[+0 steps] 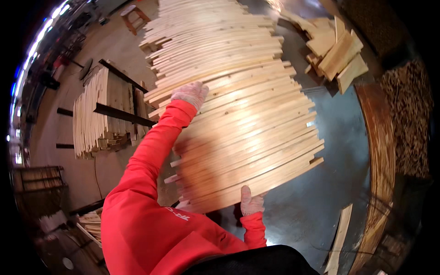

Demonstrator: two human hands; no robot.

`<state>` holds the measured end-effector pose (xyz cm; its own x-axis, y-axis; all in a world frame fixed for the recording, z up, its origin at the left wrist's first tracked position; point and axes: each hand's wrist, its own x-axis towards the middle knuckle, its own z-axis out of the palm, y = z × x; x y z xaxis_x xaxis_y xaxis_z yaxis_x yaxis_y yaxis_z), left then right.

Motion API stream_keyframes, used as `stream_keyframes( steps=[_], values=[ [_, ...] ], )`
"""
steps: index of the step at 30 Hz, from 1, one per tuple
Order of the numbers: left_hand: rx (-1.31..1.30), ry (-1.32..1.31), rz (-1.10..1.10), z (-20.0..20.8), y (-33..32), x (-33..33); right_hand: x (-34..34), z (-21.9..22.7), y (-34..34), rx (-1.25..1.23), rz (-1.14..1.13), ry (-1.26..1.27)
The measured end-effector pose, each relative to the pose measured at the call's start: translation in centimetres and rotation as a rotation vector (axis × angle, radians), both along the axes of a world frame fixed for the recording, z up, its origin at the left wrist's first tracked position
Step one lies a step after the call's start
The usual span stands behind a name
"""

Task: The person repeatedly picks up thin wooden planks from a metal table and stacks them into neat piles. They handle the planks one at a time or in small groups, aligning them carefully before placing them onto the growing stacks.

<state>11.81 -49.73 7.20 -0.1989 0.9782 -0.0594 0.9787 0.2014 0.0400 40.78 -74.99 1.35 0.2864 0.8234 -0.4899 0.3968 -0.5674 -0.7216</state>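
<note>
A long row of pale wooden slats [247, 119] lies side by side on a grey metal table, their ends uneven on both sides. My left hand [190, 94], in a light knitted glove, is on the left part of the row, fingers curled down over a slat where a dark gap runs across. At the near edge, my gloved right hand [251, 202] grips the closest slat, thumb at its edge and the other fingers mostly hidden. Both sleeves are red.
Offcut boards [341, 50] are heaped on the metal table [293, 206] at the far right. Along its right side runs a worn wooden plank [378, 151], with a loose strip [339, 238] nearer me. To the left, stacked boards [103, 110] sit between dark metal bars; a stool [134, 19] stands beyond.
</note>
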Motion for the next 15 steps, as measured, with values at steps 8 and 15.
stream_keyframes(
  steps=[8,15],
  values=[
    [0.057,-0.710,-1.107,9.6,-14.2,13.9,0.0,0.8,-2.1,-0.218,0.414,0.198],
    [-0.224,0.088,-1.525,-3.2,-20.8,18.1,28.0,7.0,-3.1,-0.162,0.350,-0.566]
  ],
)
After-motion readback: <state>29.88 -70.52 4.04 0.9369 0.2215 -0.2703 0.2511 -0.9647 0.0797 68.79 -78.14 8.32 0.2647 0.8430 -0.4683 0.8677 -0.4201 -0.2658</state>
